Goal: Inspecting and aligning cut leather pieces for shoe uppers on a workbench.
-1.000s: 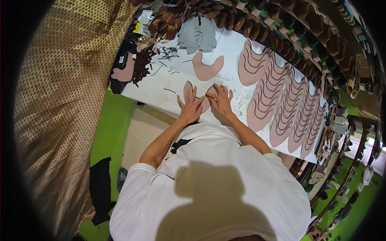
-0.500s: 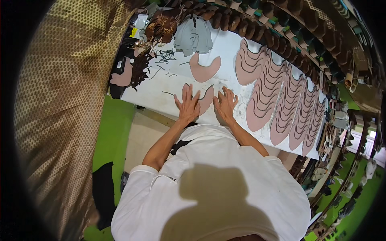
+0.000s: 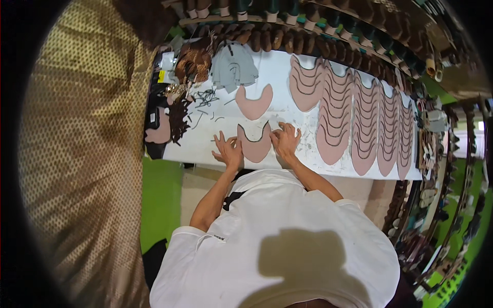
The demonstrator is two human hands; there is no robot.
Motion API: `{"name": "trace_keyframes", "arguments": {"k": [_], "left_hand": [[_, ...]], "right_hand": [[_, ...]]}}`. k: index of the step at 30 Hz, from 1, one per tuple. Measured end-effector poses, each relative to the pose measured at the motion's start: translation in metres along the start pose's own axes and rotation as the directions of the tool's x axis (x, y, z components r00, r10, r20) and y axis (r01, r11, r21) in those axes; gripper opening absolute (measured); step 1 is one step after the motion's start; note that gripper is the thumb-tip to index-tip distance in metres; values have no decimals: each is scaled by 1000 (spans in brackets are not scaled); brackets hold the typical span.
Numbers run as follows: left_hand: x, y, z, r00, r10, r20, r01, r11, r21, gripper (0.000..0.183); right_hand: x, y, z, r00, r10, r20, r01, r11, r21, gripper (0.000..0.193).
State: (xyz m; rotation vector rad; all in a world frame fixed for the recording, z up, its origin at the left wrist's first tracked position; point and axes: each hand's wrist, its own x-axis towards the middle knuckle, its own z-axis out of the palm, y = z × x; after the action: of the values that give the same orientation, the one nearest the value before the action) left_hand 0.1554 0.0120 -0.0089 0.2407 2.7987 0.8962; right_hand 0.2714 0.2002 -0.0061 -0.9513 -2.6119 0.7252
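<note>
A pink U-shaped cut piece [image 3: 255,151], like a shoe upper, lies on the white table in front of me, a dark strip along its inner curve. My left hand [image 3: 229,151] has thumb and forefinger pinched at its left edge, the other fingers spread. At the opposite edge, my right hand [image 3: 286,140] pinches the piece near its upper right tip. Just beyond lies another pink U-shaped piece [image 3: 254,107], with no dark strip showing on its curve.
Overlapping rows of dark-edged pink pieces [image 3: 335,146] cover the table's right side. Grey cut pieces [image 3: 233,69], dark loose strips [image 3: 205,97] and a brown strip bundle [image 3: 178,120] lie at the left. Brown shoes [image 3: 303,43] line the back edge.
My left hand has moved off the pink piece's face to its left edge, uncovering it. The right hand now pinches its right edge. The view has shifted.
</note>
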Motion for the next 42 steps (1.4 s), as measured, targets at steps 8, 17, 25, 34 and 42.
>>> {"name": "trace_keyframes", "arguments": {"k": [8,17,25,34,42], "left_hand": [[9,12,-22,985,8,172,9,995,-96,23],[8,48,-10,901,187,392,-98,967,-237,23],[22,108,41,867,252,431,-151,955,-255,27],[60,178,86,920,188,345,-103,963,-250,28],[100,207,117,940,143,310,-102,984,-144,30]], "right_hand": [[-17,-13,-22,963,254,-86,-241,961,136,17],[-39,17,-58,886,398,-238,-351,911,217,20],[-1,53,-105,857,439,-271,-399,897,189,25],[76,110,-126,873,443,-205,-408,892,194,35],[134,142,-122,914,369,-166,-349,926,142,33]]}}
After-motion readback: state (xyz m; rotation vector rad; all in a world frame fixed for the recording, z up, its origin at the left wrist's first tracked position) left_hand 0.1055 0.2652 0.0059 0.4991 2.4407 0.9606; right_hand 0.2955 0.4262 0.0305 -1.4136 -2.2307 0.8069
